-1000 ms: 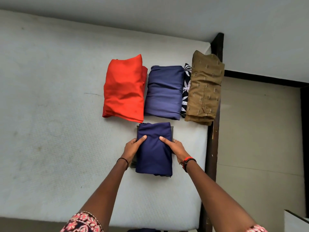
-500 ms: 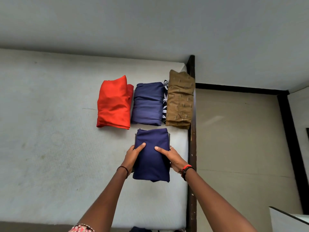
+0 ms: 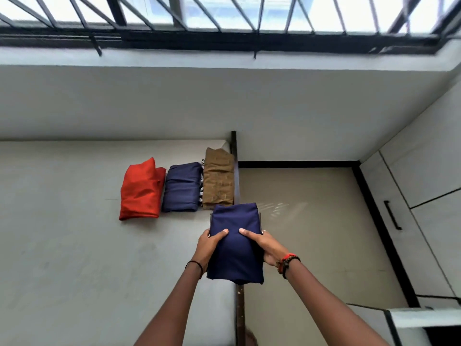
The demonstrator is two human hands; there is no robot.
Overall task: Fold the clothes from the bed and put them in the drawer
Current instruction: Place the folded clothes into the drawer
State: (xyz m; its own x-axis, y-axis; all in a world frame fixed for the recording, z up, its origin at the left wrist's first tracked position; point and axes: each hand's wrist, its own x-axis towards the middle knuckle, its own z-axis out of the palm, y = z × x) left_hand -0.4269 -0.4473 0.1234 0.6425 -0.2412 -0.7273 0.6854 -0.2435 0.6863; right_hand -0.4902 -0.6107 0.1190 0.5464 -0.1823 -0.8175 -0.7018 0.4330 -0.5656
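Observation:
A folded navy garment (image 3: 235, 243) is lifted off the bed (image 3: 74, 245) and held over the bed's right edge. My left hand (image 3: 208, 248) grips its left side, thumb on top. My right hand (image 3: 265, 245) grips its right side the same way. A darker layer shows under the navy cloth at its edges. Three folded piles lie in a row on the mattress behind: an orange one (image 3: 141, 189), a purple-blue one (image 3: 182, 187) and a brown one (image 3: 218, 178). A black-and-white patterned cloth (image 3: 201, 196) peeks out between the last two.
The dark bed frame rail (image 3: 240, 308) runs along the mattress's right side. Beige floor (image 3: 311, 221) lies to the right. A white cabinet with a black handle (image 3: 393, 216) stands at the far right. A white box corner (image 3: 411, 320) is at lower right. A barred window (image 3: 224, 16) is above.
Both hands have lifted the navy garment off the mattress and carried it right, over the bed rail. The view has tilted up, showing the window and the cabinet.

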